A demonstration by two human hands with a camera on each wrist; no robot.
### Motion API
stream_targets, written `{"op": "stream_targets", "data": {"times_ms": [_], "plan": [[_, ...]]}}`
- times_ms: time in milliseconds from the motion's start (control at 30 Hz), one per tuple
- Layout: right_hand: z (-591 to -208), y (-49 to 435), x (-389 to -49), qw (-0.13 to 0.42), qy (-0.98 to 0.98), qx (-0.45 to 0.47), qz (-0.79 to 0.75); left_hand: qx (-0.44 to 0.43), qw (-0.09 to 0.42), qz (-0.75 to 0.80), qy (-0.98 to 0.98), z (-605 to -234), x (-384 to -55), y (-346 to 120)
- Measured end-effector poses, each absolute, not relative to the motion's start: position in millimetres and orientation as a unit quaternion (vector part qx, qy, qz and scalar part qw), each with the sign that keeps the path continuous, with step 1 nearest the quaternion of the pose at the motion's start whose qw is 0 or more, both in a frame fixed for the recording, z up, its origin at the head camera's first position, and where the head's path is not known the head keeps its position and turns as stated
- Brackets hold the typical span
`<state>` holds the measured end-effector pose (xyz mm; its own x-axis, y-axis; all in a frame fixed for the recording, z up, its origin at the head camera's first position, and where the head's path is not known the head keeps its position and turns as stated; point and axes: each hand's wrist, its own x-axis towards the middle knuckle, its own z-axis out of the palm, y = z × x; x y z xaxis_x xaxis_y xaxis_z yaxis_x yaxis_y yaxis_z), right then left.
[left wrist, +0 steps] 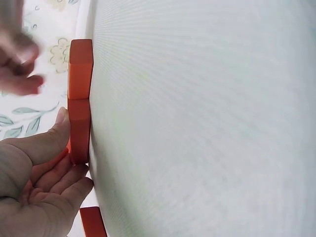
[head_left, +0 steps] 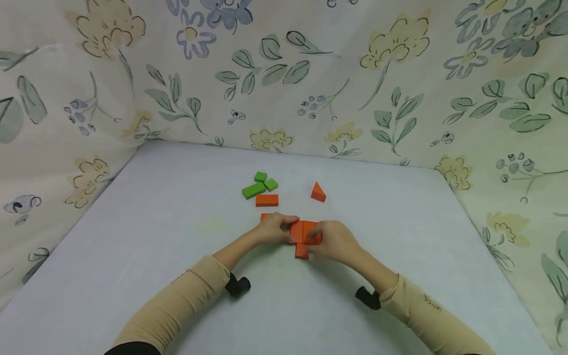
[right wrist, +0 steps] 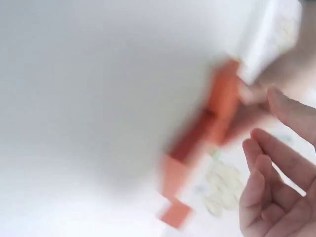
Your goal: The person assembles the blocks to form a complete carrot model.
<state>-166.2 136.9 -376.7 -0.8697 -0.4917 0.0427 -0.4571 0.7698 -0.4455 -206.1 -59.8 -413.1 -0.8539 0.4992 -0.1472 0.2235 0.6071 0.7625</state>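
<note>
Several orange blocks point(head_left: 309, 230) lie side by side in a group on the white table, with one small orange block point(head_left: 301, 251) against their near edge. From the left side, my left hand point(head_left: 271, 228) holds the end orange block point(left wrist: 80, 131) between thumb and fingers. Another orange block point(left wrist: 80, 69) adjoins it in the left wrist view. My right hand point(head_left: 336, 240) hovers over the group's right end, its fingers loosely bent with nothing between them. The right wrist view is blurred, and the right hand point(right wrist: 281, 192) appears apart from the blocks there.
Beyond the left hand lie an orange rectangular block point(head_left: 267, 200) and several green blocks point(head_left: 254, 190). An orange triangular block point(head_left: 318, 192) stands farther right. Another orange block point(head_left: 265, 216) is partly hidden behind the left hand. Floral cloth point(head_left: 275, 98) hangs behind the table.
</note>
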Motion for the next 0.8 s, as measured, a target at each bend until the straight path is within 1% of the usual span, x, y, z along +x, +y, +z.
{"op": "stream_targets", "data": {"times_ms": [100,200,267,333,400,467,533,667,800], "plan": [[-355.1,132.9,-182.7,0.026,0.932,-0.251,-0.26,0.215,0.173,0.39,0.878,-411.9,-205.1,-61.8],[-340.0,119.2,-204.6,0.0,0.916,-0.288,-0.278,0.226,0.168,0.385,0.879,-411.9,-204.5,-64.1],[-336.7,105.3,-219.5,0.006,0.904,-0.322,-0.28,0.233,0.165,0.383,0.879,-412.1,-204.6,-65.2],[-339.5,89.3,-234.3,0.04,0.892,-0.363,-0.266,0.238,0.16,0.382,0.879,-413.0,-204.9,-66.1],[-346.2,73.0,-246.8,0.092,0.885,-0.384,-0.245,0.241,0.155,0.385,0.877,-414.0,-205.1,-66.5],[-355.4,58.9,-257.4,0.134,0.884,-0.39,-0.22,0.245,0.148,0.389,0.876,-415.3,-205.5,-66.3],[-363.2,47.6,-264.9,0.169,0.892,-0.368,-0.2,0.251,0.14,0.389,0.875,-415.6,-205.2,-65.7],[-370.1,33.9,-274.2,0.205,0.91,-0.324,-0.159,0.267,0.125,0.375,0.879,-413.5,-205.1,-65.4],[-372.9,30.0,-281.7,0.234,0.914,-0.307,-0.125,0.275,0.123,0.371,0.878,-413.6,-206.0,-64.8]]}}
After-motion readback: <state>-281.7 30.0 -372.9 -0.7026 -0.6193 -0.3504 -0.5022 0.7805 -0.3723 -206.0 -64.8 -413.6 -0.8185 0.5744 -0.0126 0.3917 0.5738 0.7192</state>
